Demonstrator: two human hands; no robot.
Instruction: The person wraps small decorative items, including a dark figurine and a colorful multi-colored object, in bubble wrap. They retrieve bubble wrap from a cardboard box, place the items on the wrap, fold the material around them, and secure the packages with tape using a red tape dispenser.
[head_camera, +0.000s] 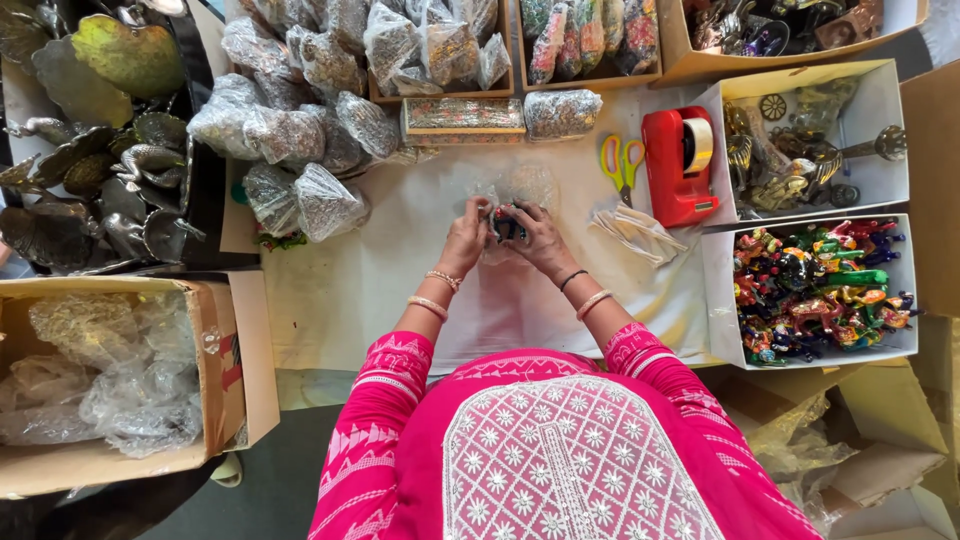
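Crinkly clear bubble wrap (520, 190) and a small dark figurine (508, 224) sit clasped in both hands' (505, 238) grip.

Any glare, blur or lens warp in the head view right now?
Head view: even, soft light; glints on the bubble wrap around the small dark item that the left hand and right hand hold; item too small to identify; box edges bow near the corners.

Clear bubble-wrapped bundles (300, 130) lie heaped at the table's upper left, with more standing in a cardboard tray (440, 95) behind them. Two white boxes (720, 290) sit at right, the nearer holding colourful figurines. A brown carton (215, 370) at left holds crumpled clear plastic (110, 380).
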